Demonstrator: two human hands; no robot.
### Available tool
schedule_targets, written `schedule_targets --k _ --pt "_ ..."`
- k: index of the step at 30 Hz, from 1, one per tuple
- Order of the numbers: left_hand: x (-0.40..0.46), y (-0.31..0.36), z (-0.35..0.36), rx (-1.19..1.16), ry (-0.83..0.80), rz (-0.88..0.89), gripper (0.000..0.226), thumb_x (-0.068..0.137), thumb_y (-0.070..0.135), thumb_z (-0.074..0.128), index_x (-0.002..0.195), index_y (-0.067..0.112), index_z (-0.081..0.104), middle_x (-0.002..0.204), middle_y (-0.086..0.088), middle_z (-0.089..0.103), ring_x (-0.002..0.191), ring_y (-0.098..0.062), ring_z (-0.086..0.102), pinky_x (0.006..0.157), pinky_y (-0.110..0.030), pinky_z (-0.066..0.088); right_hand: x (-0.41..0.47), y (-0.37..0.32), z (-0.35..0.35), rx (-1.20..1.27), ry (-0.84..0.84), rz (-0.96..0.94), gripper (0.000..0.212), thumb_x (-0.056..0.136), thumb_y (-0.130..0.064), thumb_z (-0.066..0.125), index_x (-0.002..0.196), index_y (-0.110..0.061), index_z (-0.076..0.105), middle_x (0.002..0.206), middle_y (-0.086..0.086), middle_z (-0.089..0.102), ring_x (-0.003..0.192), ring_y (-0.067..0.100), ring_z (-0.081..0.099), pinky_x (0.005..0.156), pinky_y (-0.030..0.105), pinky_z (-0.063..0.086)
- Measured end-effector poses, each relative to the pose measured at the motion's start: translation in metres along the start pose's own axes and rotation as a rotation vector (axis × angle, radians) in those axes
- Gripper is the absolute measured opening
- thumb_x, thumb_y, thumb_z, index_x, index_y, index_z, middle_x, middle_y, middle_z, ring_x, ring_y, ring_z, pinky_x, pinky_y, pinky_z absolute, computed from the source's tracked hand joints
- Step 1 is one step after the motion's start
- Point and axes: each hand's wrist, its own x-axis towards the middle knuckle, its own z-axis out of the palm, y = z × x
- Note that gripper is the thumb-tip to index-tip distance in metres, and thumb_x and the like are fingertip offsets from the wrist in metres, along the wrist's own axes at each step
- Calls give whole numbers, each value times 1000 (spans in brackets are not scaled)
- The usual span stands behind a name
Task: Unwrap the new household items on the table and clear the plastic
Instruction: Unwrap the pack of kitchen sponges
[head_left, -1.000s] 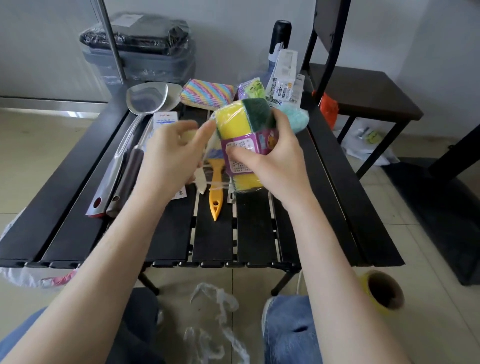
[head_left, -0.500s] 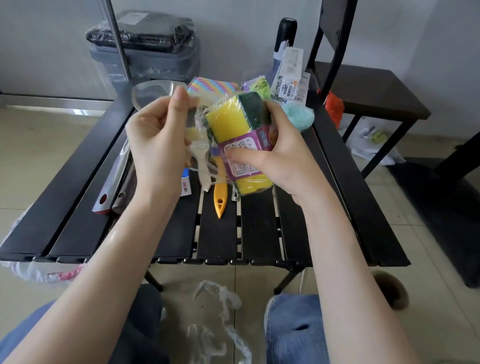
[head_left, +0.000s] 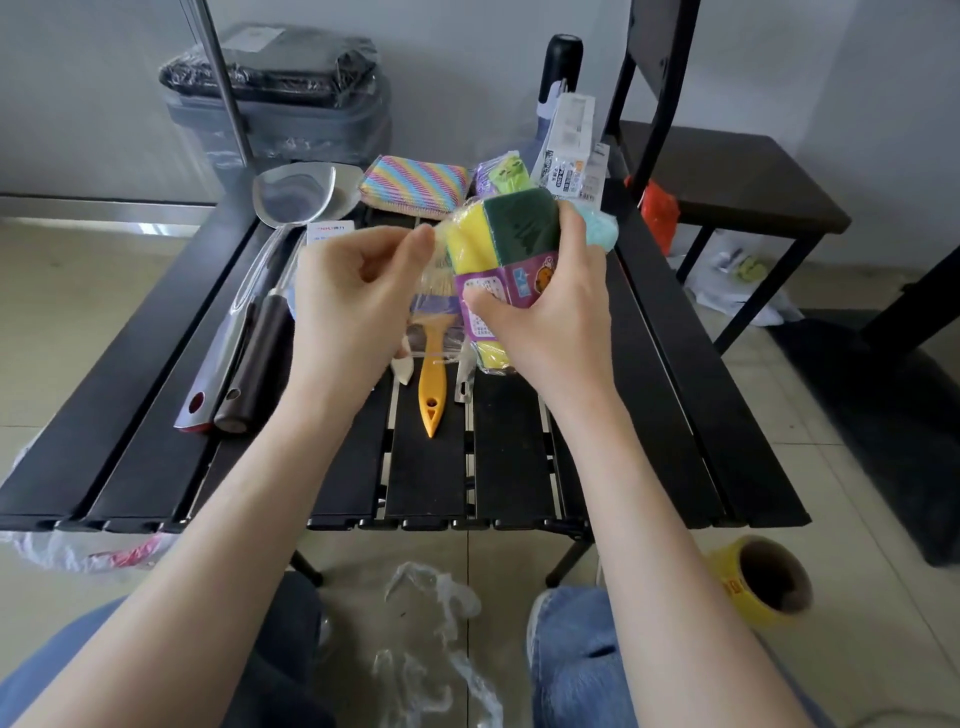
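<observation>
- While the right hand (head_left: 550, 317) grips the sponge pack (head_left: 498, 249) with fingers and thumb curled round it, the pack is held above the middle of the black slatted table (head_left: 519, 467), its clear wrap still on and a purple label across its middle.
- The left hand (head_left: 348, 301) has its fingers curled, thumb and forefinger pinching the wrap at the pack's upper left corner.
- Under the hands lies a yellow-handled brush (head_left: 432, 384), partly hidden by both hands, its handle pointing toward the near edge.
- To the left lie a steel spatula (head_left: 280, 218) and a dark-handled utensil (head_left: 254, 369), side by side and touching.
- A white box (head_left: 330, 232) shows just above the left hand, mostly covered by it.
- At the far end sit a rainbow-striped cloth (head_left: 415, 184), a small purple and green packet (head_left: 501, 174) and a tall white carton (head_left: 569, 140); a pale blue puff (head_left: 602, 231) peeks out behind the right hand.
- Loose clear plastic (head_left: 436, 644) lies on the tiled floor between the knees.
- A roll of yellow tape (head_left: 758, 582) rests on the floor to the right.
- A wrapped grey bin (head_left: 280, 98) stands against the wall, and a dark chair (head_left: 727, 171) stands to the right of the table.
</observation>
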Motion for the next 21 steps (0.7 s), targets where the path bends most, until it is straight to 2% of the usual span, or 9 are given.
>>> schedule_targets --k 2,5,8,10,13,15,17,19,21 --pt "-4 5 3 -33 45 105 26 96 17 57 77 3 70 56 -26 49 46 -20 36 42 -38 32 0 -4 2 10 9 9 93 69 -47 65 147 -26 21 116 -2 37 113 27 49 88 50 51" --pt "-11 11 7 -59 24 222 32 96 11 56 76 -12 65 56 -26 46 50 -29 34 46 -37 28 2 -5 0 38 23 23 92 70 -46 65 148 -27 21 115 -2 36 112 27 49 88 49 51" --pt "-18 16 10 -62 -38 256 27 96 12 56 79 -5 69 53 -18 43 48 -17 31 46 -29 25 3 -2 -1 83 27 36 92 71 -45 69 148 -25 23 117 3 40 111 28 50 87 47 52" --pt "-20 17 11 -23 -128 204 19 96 17 56 90 9 72 58 -20 51 48 -17 38 47 -28 32 5 2 -4 97 25 75 90 73 -43 72 147 -22 25 121 5 42 110 24 49 87 41 52" --pt "-15 13 9 147 -261 -3 22 89 33 64 109 26 68 60 9 52 53 -5 47 52 -14 37 12 9 -14 196 26 162 84 72 -32 78 142 -20 33 123 4 48 105 14 54 80 24 51" --pt "-11 10 5 275 -346 -90 21 83 42 68 96 25 68 64 10 52 55 -2 48 51 -11 36 15 12 -19 247 23 189 82 70 -31 80 140 -22 36 122 1 51 104 11 56 79 21 49" --pt "-9 7 0 367 -405 -86 21 83 43 68 77 22 66 61 9 53 53 -4 46 49 -10 34 16 13 -22 285 42 213 79 70 -30 81 137 -24 39 121 -2 54 106 10 56 79 21 48" --pt "-8 4 -3 384 -431 -32 20 88 38 63 77 21 66 61 13 54 56 -3 46 52 -10 34 17 15 -25 321 97 229 78 71 -30 81 137 -25 40 122 -3 54 104 7 55 73 15 44" --pt "-8 7 -2 232 -489 -19 22 94 31 55 81 15 62 67 20 57 63 2 51 58 -7 37 19 16 -28 360 164 244 80 71 -35 81 138 -25 38 125 -3 52 102 3 55 70 12 42"
